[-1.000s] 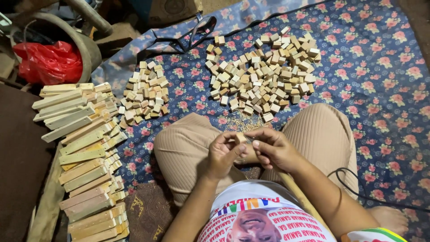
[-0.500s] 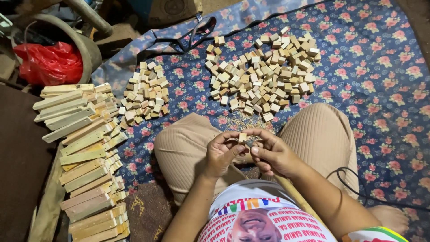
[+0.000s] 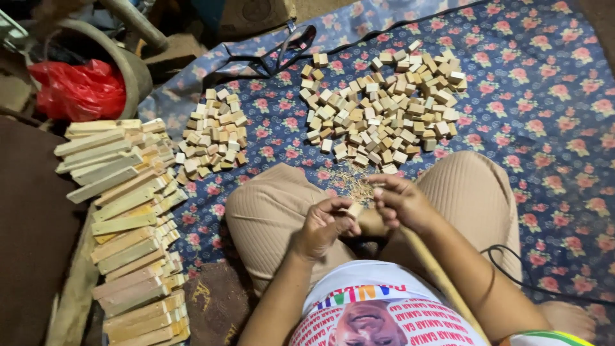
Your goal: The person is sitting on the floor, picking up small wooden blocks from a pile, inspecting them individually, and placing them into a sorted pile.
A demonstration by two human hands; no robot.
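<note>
Low in the centre of the frame, our left hand [image 3: 323,225] pinches a small wooden block [image 3: 353,209] between thumb and fingers, holding it up over our lap, where it can be worked without bending forward. Just to its right, our right hand [image 3: 402,204] has its fingers curled together near the block; we cannot tell what, if anything, they pinch. A long wooden stick [image 3: 435,275] runs under that hand toward the lower right. Fine shavings [image 3: 354,182] lie just above the hands, between our knees. Further up, on the flowered blue cloth [image 3: 544,102], a big heap of blocks [image 3: 381,109] spreads across the upper centre, and a smaller heap [image 3: 213,138] sits apart to its left, as if sorted. Stacked wooden slats [image 3: 128,218] line the left edge, with a red plastic bag [image 3: 80,88] in the upper left.
</note>
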